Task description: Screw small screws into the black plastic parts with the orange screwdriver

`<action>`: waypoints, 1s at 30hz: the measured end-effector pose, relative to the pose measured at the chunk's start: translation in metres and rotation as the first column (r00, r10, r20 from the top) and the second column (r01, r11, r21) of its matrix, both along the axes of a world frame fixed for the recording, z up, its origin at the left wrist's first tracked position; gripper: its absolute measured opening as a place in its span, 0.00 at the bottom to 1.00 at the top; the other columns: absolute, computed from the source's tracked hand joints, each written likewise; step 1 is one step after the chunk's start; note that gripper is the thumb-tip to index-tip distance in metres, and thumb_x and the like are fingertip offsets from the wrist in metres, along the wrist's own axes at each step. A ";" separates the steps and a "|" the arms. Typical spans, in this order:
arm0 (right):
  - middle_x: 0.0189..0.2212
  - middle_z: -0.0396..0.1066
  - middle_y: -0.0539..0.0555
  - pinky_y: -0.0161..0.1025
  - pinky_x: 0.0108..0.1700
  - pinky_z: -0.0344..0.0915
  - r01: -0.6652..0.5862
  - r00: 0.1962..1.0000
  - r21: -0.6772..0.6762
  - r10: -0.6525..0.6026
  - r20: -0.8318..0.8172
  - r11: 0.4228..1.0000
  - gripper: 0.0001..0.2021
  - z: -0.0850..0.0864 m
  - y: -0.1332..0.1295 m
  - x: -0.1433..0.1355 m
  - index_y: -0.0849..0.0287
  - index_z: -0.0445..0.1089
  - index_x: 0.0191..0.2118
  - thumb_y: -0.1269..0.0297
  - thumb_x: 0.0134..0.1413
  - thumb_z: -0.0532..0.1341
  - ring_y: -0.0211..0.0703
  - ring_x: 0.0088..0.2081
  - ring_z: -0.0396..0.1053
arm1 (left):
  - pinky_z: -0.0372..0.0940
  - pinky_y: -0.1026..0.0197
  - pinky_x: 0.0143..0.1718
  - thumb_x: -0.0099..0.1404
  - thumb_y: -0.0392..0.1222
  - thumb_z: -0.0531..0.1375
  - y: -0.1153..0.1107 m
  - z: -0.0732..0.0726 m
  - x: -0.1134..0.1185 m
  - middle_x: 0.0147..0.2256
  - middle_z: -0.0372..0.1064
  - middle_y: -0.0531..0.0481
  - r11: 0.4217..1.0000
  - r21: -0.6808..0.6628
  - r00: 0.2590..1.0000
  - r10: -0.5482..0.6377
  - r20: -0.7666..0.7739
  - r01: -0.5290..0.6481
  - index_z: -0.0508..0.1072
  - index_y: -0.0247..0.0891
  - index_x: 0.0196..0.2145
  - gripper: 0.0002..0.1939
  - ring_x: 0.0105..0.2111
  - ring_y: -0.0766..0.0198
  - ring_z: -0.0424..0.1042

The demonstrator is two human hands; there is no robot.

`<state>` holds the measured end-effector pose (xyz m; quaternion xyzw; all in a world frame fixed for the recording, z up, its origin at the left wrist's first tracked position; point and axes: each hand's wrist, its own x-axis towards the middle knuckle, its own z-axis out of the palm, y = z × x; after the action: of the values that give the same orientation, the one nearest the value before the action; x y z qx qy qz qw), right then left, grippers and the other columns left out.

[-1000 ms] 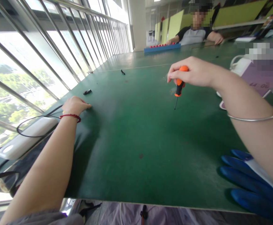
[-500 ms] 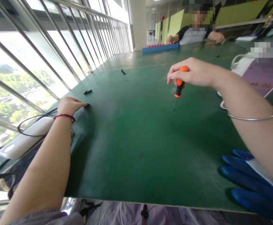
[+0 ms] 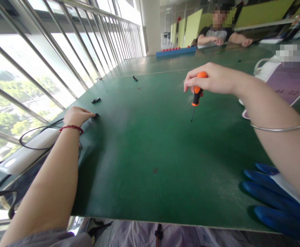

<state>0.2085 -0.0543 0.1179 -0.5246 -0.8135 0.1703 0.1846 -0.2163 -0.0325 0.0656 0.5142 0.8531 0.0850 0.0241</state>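
Note:
In my right hand (image 3: 208, 79) is a screwdriver (image 3: 196, 96) with an orange and black handle, its thin shaft slanting down over the green table (image 3: 150, 144). The fingers wrap round the handle, and I cannot tell whether the tip touches the table top. My left hand (image 3: 77, 116) reaches to the table's left side, thumb and fingers pinched on a small black piece (image 3: 95, 116) too small to name. Just beyond it lies another small black piece (image 3: 96, 100), and farther off a third dark piece (image 3: 135, 78).
Blue gloves (image 3: 273, 192) lie at the near right. A purple and white bag (image 3: 280, 80) stands at the right. A metal railing (image 3: 88, 44) runs along the left, with cables and a pale case (image 3: 28, 151) below. Across the table sits a person (image 3: 214, 37) behind a blue strip with red knobs (image 3: 175, 51).
Both my hands keep their places and grips. The person across the table has drawn one hand back from the blue strip toward the body.

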 end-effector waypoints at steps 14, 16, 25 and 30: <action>0.34 0.70 0.54 0.37 0.41 0.56 0.025 0.999 -0.010 -0.024 0.048 1.000 0.16 0.001 0.001 0.003 0.58 0.72 0.35 0.52 0.59 0.54 0.38 0.35 0.61 | 0.63 0.57 0.38 0.54 0.57 0.61 0.000 -0.001 0.004 0.34 0.71 0.45 1.000 -0.019 0.998 -0.004 -0.068 0.003 0.77 0.37 0.40 0.23 0.37 0.54 0.67; 0.35 0.70 0.54 0.38 0.41 0.56 0.018 0.998 -0.023 -0.016 0.053 1.000 0.16 0.001 0.001 0.003 0.59 0.71 0.36 0.51 0.59 0.53 0.37 0.34 0.61 | 0.63 0.56 0.39 0.54 0.56 0.61 0.001 -0.003 0.002 0.35 0.71 0.46 1.000 -0.005 0.998 -0.012 -0.063 0.012 0.77 0.37 0.41 0.23 0.36 0.55 0.67; 0.31 0.68 0.55 0.39 0.34 0.58 0.064 0.997 -0.077 -0.061 0.039 0.995 0.23 0.000 0.002 0.010 0.56 0.72 0.33 0.39 0.52 0.57 0.38 0.30 0.61 | 0.59 0.62 0.34 0.51 0.48 0.66 0.005 -0.006 -0.009 0.24 0.70 0.53 0.997 0.065 0.993 -0.037 0.114 0.030 0.77 0.37 0.32 0.13 0.33 0.61 0.67; 0.28 0.67 0.53 0.40 0.32 0.56 0.050 0.997 -0.009 -0.049 0.067 0.999 0.14 0.002 -0.007 0.007 0.57 0.71 0.36 0.51 0.53 0.60 0.34 0.26 0.57 | 0.58 0.63 0.35 0.51 0.47 0.67 0.002 -0.009 -0.014 0.23 0.70 0.55 0.993 0.111 0.978 -0.048 0.203 0.026 0.76 0.36 0.33 0.13 0.34 0.62 0.67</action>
<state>0.2152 -0.0610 0.1199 -0.5510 -0.8050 0.1523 0.1590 -0.2308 -0.0302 0.0562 0.5190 0.8305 0.1830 0.0858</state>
